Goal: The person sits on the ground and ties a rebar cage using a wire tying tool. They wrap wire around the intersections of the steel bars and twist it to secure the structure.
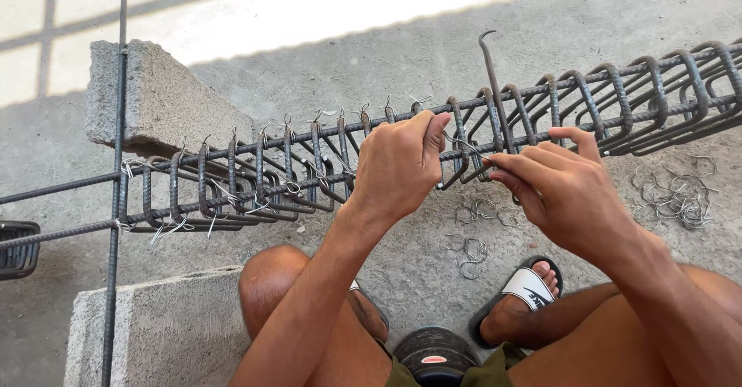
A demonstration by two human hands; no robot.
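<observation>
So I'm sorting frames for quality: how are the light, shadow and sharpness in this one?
Head view: the work lies in even shade, with a sunlit, nearly washed-out strip of floor along the top; the left hand, right hand and rebar cage are sharp, with no motion blur; the wide lens bends the cage upward at the right edge.

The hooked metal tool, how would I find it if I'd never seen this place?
Find the long rebar cage lying across the concrete blocks. Go to the right hand beside it. The hook tool rises from that hand: one thin rod, upright, bent at its tip, unlike the looped stirrups.
</observation>
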